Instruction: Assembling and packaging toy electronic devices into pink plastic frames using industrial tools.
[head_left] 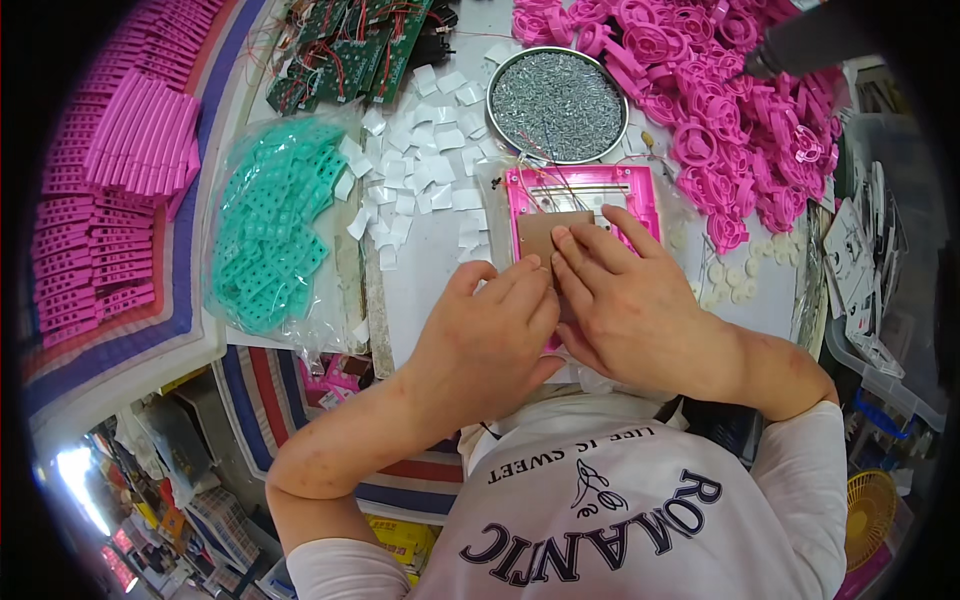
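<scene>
In the head view, a brown rectangular panel point(545, 232), seemingly of card or thin board, is laid over a pink plastic casing point(645, 200), which is set on the white-topped table point(405, 300) directly in front of the person. The panel is touched from the right by the right hand point(640, 300), whose index finger is stretched toward the far side of the casing, apart from the other fingers, which are kept close together on the panel. At the panel's near left, the left hand point(490, 320) is held with its fingers bent and bunched (whether anything is pinched between either hand's fingers and thumb cannot be told). Thin wires point(555, 195) are seen across the casing's far part. Just beyond it, a round metal dish point(557, 162) is filled with small silvery screws point(555, 105). To the left, white paper squares point(432, 170) are scattered, and teal plastic pieces point(275, 220) are contained in a clear plastic bag point(222, 200); behind these, green circuit boards point(350, 50) with red wires are heaped. To the right, pink ring-shaped parts point(700, 140) are piled, with small white discs point(740, 280) strewn below. At far left, pink slotted strips point(140, 130) are stacked on a striped cloth point(212, 130).
</scene>
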